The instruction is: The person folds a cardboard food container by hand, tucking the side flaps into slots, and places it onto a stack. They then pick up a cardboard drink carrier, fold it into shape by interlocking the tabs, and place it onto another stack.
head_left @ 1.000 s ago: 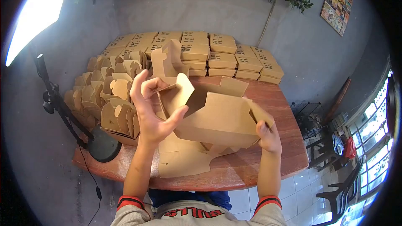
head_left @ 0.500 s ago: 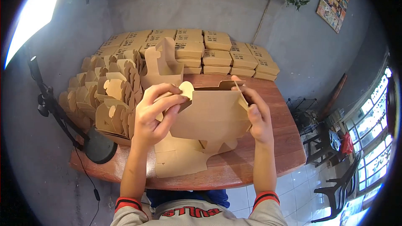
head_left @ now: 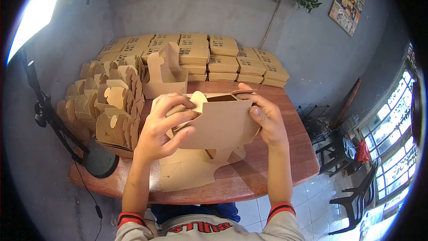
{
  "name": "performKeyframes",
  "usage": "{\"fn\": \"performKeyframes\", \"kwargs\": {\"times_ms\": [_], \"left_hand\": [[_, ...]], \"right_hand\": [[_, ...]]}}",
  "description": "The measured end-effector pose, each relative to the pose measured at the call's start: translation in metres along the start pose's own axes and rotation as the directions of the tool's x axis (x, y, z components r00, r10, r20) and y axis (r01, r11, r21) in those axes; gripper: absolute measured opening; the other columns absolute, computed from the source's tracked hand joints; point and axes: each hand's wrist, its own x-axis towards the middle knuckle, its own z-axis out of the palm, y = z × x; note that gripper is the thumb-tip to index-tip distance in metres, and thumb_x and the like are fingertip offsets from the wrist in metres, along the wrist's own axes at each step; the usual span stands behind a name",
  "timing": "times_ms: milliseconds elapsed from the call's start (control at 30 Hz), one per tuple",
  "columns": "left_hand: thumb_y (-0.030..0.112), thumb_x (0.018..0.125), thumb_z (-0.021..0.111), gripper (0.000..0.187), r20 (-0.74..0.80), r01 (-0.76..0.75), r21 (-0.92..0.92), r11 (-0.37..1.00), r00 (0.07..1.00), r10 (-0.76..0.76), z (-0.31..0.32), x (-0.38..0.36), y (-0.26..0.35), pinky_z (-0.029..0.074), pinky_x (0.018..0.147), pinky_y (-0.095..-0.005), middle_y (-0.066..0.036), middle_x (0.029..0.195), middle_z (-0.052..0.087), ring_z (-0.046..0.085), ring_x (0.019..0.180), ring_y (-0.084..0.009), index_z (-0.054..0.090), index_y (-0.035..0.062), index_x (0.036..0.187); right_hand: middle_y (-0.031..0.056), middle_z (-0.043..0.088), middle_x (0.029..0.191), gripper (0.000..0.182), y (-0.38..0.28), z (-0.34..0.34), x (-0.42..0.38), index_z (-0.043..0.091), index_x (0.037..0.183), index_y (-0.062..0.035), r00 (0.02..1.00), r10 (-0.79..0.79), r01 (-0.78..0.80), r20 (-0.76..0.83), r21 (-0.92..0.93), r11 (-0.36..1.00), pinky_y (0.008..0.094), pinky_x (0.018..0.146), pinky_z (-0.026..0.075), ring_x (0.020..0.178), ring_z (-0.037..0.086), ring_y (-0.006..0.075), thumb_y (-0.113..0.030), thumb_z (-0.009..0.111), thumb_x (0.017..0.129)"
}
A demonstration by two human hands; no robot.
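A partly folded brown cardboard box (head_left: 218,127) is held up above the table between both hands. My left hand (head_left: 166,127) grips its left end, with fingers around a rounded tab (head_left: 198,100) there. At the opposite end my right hand (head_left: 266,118) is closed on the box, thumb on the front panel and fingers behind by a flap. Below lies a flat cardboard sheet (head_left: 185,174) on the wooden table (head_left: 276,169). Beyond my left hand stands an open-topped box (head_left: 166,80) with its back panel upright.
Stacked closed boxes printed "EAT ME!" (head_left: 223,47) line the table's far side. Nested, part-folded boxes (head_left: 113,96) fill the left. A black stand with a round base (head_left: 100,158) is at the left edge. Black chairs (head_left: 352,201) stand on the floor at right.
The right end flap, which stuck out before, is now folded in, and my right thumb has moved onto the front panel. My left hand stays at the tab. The view has shifted slightly.
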Motion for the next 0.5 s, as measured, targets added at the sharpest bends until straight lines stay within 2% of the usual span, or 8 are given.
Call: {"fn": "performKeyframes", "kwargs": {"times_ms": [100, 300, 400, 500], "left_hand": [[0.014, 0.073, 0.07, 0.019, -0.007, -0.029, -0.015, 0.999, 1.0, 0.029, 0.003, -0.001, -0.002, 0.037, 0.093, -0.0441, -0.011, 0.101, 0.062, 0.057, 0.103, -0.0309, 0.069, 0.0023, 0.087], [0.015, 0.072, 0.072, 0.014, 0.086, -0.091, -0.163, 0.982, 0.991, 0.106, -0.003, -0.003, -0.002, 0.035, 0.091, -0.0455, -0.009, 0.101, 0.064, 0.057, 0.107, -0.031, 0.069, 0.0048, 0.081], [0.018, 0.071, 0.074, 0.014, 0.13, -0.092, -0.176, 0.98, 0.985, 0.116, -0.006, -0.006, 0.001, 0.033, 0.092, -0.0462, -0.007, 0.102, 0.064, 0.055, 0.11, -0.0323, 0.07, 0.0085, 0.08], [0.02, 0.071, 0.076, 0.016, 0.133, -0.086, -0.146, 0.986, 0.986, 0.106, -0.01, -0.008, 0.005, 0.033, 0.092, -0.0467, -0.006, 0.104, 0.064, 0.055, 0.111, -0.0325, 0.07, 0.0091, 0.08]], "right_hand": [[0.0175, 0.044, 0.144, 0.047, 0.005, -0.002, 0.004, 0.06, 0.114, 0.0063, 0.999, 0.041, -0.04, -0.009, 0.126, 0.991, 0.0374, 0.105, 0.036, 0.127, 0.046, 0.026, -0.029, 0.071, 0.086], [0.0145, 0.046, 0.143, 0.045, 0.004, -0.011, 0.004, 0.061, 0.108, 0.008, 0.994, 0.101, -0.104, 0.031, 0.144, 0.984, 0.0346, 0.103, 0.039, 0.124, 0.048, 0.0227, -0.024, 0.077, 0.08], [0.0155, 0.044, 0.145, 0.047, -0.002, -0.017, 0.004, 0.063, 0.108, 0.0101, 0.988, 0.126, -0.121, 0.092, -0.066, 0.99, 0.0362, 0.103, 0.039, 0.124, 0.049, 0.0246, -0.026, 0.076, 0.081], [0.017, 0.042, 0.147, 0.055, -0.013, -0.021, -0.002, 0.064, 0.111, 0.0095, 0.974, 0.119, -0.097, 0.192, -0.12, 0.988, 0.0385, 0.105, 0.037, 0.128, 0.048, 0.027, -0.032, 0.079, 0.078]]}}
